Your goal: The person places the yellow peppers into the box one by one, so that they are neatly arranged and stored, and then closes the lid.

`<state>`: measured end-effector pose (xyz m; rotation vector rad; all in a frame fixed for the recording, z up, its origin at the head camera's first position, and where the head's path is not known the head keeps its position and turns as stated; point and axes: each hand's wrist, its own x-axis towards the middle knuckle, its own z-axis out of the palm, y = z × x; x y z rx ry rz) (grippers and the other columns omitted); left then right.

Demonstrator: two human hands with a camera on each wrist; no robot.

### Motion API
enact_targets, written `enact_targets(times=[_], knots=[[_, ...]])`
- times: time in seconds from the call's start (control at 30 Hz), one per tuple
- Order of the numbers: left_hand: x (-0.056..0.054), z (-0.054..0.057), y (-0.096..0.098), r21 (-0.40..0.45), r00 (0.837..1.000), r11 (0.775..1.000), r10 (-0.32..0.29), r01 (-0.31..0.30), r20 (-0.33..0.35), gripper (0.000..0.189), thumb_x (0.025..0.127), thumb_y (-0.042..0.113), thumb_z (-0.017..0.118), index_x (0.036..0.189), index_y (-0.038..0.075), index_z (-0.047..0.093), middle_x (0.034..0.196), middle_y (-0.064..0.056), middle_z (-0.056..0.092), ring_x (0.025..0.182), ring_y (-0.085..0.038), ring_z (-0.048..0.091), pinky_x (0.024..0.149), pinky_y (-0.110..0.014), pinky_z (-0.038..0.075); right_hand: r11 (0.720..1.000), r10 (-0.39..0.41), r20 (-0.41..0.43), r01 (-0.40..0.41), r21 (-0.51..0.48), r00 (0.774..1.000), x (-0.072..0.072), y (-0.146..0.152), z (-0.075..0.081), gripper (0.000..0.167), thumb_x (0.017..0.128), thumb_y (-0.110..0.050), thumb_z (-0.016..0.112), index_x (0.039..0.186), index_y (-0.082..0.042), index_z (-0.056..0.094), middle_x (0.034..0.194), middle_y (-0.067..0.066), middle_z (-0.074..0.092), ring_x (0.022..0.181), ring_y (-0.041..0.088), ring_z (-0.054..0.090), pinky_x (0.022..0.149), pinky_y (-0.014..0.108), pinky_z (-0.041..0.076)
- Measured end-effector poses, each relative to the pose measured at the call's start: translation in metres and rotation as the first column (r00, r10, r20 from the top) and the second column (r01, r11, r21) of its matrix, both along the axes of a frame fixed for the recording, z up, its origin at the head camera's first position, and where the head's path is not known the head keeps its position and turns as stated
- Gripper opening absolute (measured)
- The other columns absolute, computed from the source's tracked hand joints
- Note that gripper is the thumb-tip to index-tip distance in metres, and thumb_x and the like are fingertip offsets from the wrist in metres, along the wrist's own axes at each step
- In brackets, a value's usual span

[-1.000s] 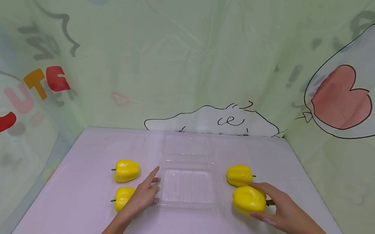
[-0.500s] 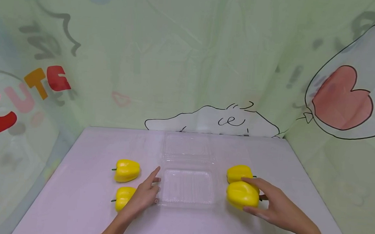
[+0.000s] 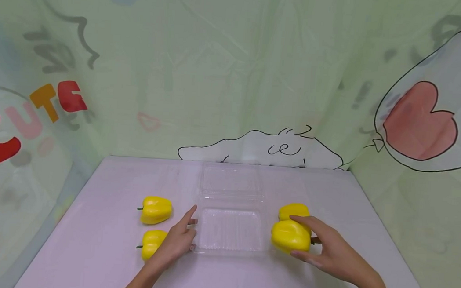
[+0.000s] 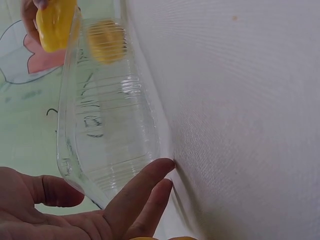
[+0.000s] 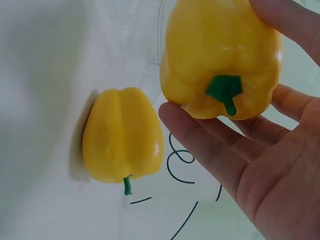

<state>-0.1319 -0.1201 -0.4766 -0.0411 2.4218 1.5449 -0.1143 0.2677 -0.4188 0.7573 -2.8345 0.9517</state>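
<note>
My right hand [image 3: 336, 254] grips a yellow bell pepper [image 3: 290, 236] between thumb and fingers, held up off the table. Its green stem points toward the palm in the right wrist view. Just behind it, partly covered by it in the head view, a second yellow bell pepper [image 3: 293, 208] lies on the table. A clear plastic clamshell box [image 3: 231, 232] lies unfolded in the middle, its lid [image 3: 231, 180] at the back. My left hand [image 3: 178, 241] rests at the box's left side; in the left wrist view its thumb meets the rim and its extended fingers [image 4: 145, 182] reach beside the wall.
Two more yellow bell peppers [image 3: 156, 210] lie left of the box, the nearer one [image 3: 152, 243] partly behind my left forearm. A printed curtain [image 3: 234, 74] encloses the pale table [image 3: 125, 177] at the back and sides.
My right hand has carried its bell pepper leftward and slightly back, closer to the box, and it now covers more of the pepper behind. The left hand has stayed put.
</note>
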Motion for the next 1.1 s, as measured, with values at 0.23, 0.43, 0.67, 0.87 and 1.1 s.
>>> enact_targets(times=[0.23, 0.43, 0.67, 0.87, 1.1], knots=[[0.0, 0.0, 0.0, 0.002, 1.0, 1.0, 0.005, -0.005, 0.006, 0.07, 0.102, 0.01, 0.047, 0.169, 0.015, 0.026, 0.156, -0.028, 0.05, 0.119, -0.036, 0.063, 0.078, -0.033, 0.06, 1.0, -0.003, 0.0, 0.003, -0.007, 1.0, -0.002, -0.006, -0.003, 0.074, 0.084, -0.041, 0.089, 0.146, -0.015, 0.057, 0.141, 0.008, 0.067, 0.113, 0.006, 0.063, 0.079, 0.024, 0.062], [0.0, 0.001, 0.0, 0.005, 1.0, 1.0, 0.007, -0.007, 0.013, 0.071, 0.102, 0.01, 0.048, 0.169, 0.015, 0.026, 0.156, -0.028, 0.05, 0.122, -0.037, 0.063, 0.081, -0.035, 0.062, 1.0, 0.006, 0.004, -0.006, -0.028, 1.0, -0.005, -0.013, -0.002, 0.077, 0.085, -0.039, 0.088, 0.148, -0.009, 0.056, 0.143, 0.01, 0.066, 0.114, 0.006, 0.062, 0.081, 0.026, 0.063], [-0.001, 0.0, 0.0, 0.008, 1.0, 1.0, 0.011, -0.011, 0.006, 0.072, 0.101, 0.009, 0.048, 0.169, 0.015, 0.026, 0.155, -0.028, 0.05, 0.123, -0.038, 0.063, 0.078, -0.034, 0.061, 0.999, 0.016, 0.016, -0.015, -0.04, 1.0, -0.01, -0.019, -0.003, 0.079, 0.085, -0.039, 0.088, 0.149, -0.008, 0.054, 0.144, 0.011, 0.064, 0.114, 0.004, 0.063, 0.084, 0.025, 0.063], [-0.001, 0.0, 0.001, 0.012, 1.0, 1.0, 0.014, -0.014, 0.013, 0.072, 0.101, 0.009, 0.049, 0.169, 0.015, 0.026, 0.156, -0.028, 0.049, 0.124, -0.04, 0.062, 0.078, -0.034, 0.061, 0.997, 0.046, 0.02, -0.045, -0.061, 0.999, -0.014, -0.024, -0.005, 0.074, 0.086, -0.04, 0.087, 0.147, -0.012, 0.055, 0.139, 0.007, 0.066, 0.109, 0.002, 0.063, 0.084, 0.025, 0.063], [-0.003, 0.001, 0.002, 0.01, 0.999, 1.0, 0.026, -0.027, 0.029, 0.072, 0.101, 0.01, 0.049, 0.169, 0.017, 0.027, 0.156, -0.027, 0.05, 0.127, -0.041, 0.062, 0.078, -0.034, 0.062, 0.996, 0.06, 0.037, -0.057, -0.068, 0.998, -0.016, -0.03, -0.006, 0.074, 0.087, -0.039, 0.087, 0.147, -0.011, 0.055, 0.139, 0.005, 0.066, 0.109, 0.002, 0.062, 0.085, 0.025, 0.063]])
